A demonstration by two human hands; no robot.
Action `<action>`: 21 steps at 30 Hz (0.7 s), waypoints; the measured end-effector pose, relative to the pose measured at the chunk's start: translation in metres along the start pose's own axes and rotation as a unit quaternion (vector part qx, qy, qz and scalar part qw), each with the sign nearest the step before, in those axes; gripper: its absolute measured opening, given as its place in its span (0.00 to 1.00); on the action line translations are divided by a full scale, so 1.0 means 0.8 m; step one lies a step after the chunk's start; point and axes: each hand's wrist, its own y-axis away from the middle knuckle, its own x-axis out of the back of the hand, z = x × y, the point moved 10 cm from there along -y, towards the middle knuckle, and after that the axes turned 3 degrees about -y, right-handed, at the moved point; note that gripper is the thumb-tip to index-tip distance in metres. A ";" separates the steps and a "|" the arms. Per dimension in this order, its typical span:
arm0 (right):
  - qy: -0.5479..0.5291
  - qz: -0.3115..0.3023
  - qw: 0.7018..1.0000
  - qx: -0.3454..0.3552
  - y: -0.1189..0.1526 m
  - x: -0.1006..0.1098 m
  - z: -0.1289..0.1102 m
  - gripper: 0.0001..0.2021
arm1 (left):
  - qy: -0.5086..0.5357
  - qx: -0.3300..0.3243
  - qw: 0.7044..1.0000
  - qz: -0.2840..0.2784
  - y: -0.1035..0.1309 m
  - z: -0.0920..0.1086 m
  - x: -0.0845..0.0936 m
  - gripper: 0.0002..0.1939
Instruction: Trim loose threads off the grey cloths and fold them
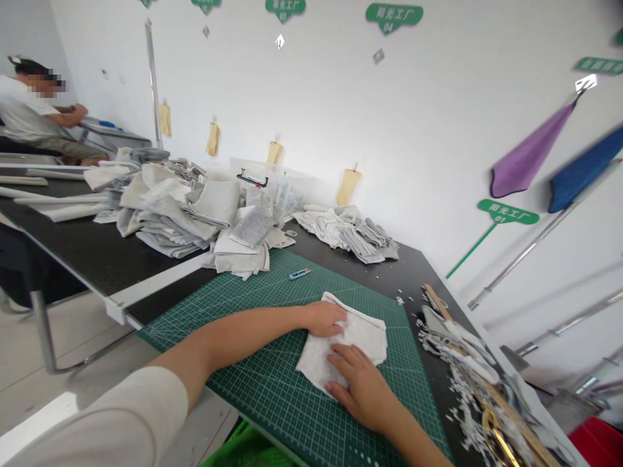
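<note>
A white piece of cloth [360, 334] lies flat on a green cutting mat [263, 363]. My left hand [327, 318] rests on its upper left part, fingers stretched out across the fabric. Lower down, my right hand [357, 386] presses on the near part of the same cloth with its fingers spread. Neither hand grips anything. Beyond the cloth, on the mat, is a small pair of blue thread snips [300, 274].
Heaps of grey and white cloth [214, 207] cover the table's left; a smaller pile [348, 230] lies by the wall. At right are a wooden ruler [520, 438], gold-handled scissors [496, 434] and scraps [467, 402]. A person [34, 110] sits at far left.
</note>
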 end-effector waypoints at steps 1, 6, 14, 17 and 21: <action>-0.005 -0.004 1.000 0.008 0.005 0.000 -0.005 0.17 | 0.001 0.000 1.000 0.002 0.000 0.000 0.001 0.20; 0.006 0.010 1.000 0.021 0.036 0.004 -0.005 0.14 | 0.003 -0.001 1.000 0.009 0.001 0.002 0.005 0.21; 0.123 0.022 0.987 0.104 0.087 0.003 -0.005 0.18 | -0.001 -0.005 1.000 0.029 0.002 0.004 0.011 0.17; 0.140 0.055 0.982 0.115 0.087 0.011 -0.015 0.16 | 0.006 -0.006 0.999 0.037 0.002 0.002 0.010 0.17; 0.142 0.093 0.979 0.110 0.079 0.016 -0.022 0.15 | 0.024 0.023 0.997 0.069 0.001 -0.011 0.012 0.18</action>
